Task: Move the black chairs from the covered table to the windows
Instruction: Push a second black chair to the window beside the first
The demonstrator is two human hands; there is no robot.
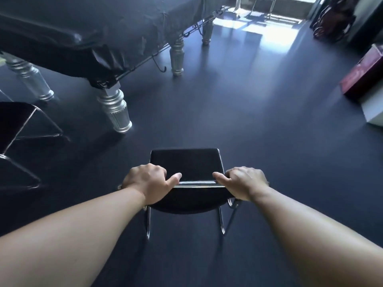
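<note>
A black chair with a chrome tube frame stands low in the middle of the view, its seat facing away from me. My left hand grips the left end of its backrest top. My right hand grips the right end. The covered table, draped in a black cover on turned silver legs, fills the upper left. A second black chair with chrome legs sits at the left edge beside the table. Bright window light falls on the floor at the far top.
The dark floor stretches ahead toward the windows. A red box on a white block stands at the right edge. Dark bags or gear lie at the upper right. A chrome frame stands by the window.
</note>
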